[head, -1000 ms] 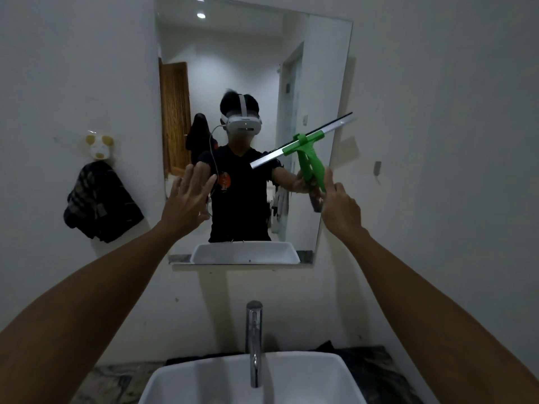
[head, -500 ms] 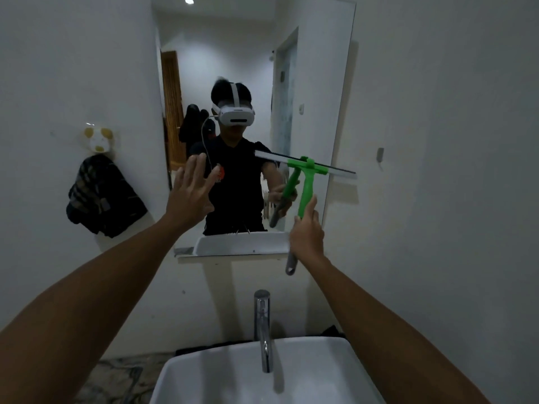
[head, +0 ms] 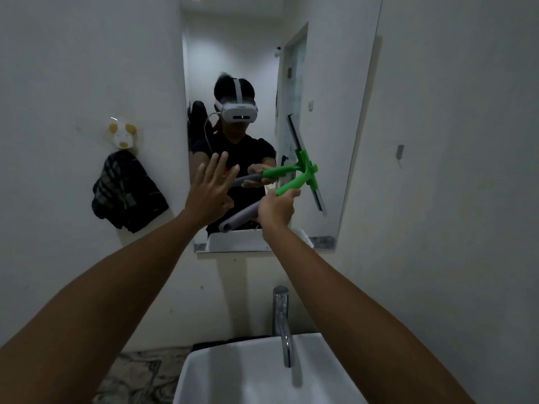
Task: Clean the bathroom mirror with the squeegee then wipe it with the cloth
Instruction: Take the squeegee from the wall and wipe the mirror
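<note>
The squeegee (head: pixel 303 182), with a green head and neck and a grey handle end, lies against the lower right part of the mirror (head: pixel 344 112); its blade runs steeply from upper left to lower right, and the handle slants down and to the left away from the glass. The right hand (head: pixel 275 209) grips the handle where the green neck meets the grey sleeve, fingers curled round it, with the grey end projecting below and to the left of the fist. The left hand (head: pixel 211 191) is raised before the lower left part of the mirror, palm toward the glass, fingers straight and spread, holding nothing; whether it touches the glass cannot be told. The mirror reflects the person wearing a white headset, together with both hands and the squeegee. To the left of the mirror, a dark striped cloth (head: pixel 128 191) hangs on the white wall from a small wall hook (head: pixel 122 137). Below the mirror stands a chrome faucet (head: pixel 281 322) over a white basin (head: pixel 250 377), which rests on a marbled countertop (head: pixel 137 374).
</note>
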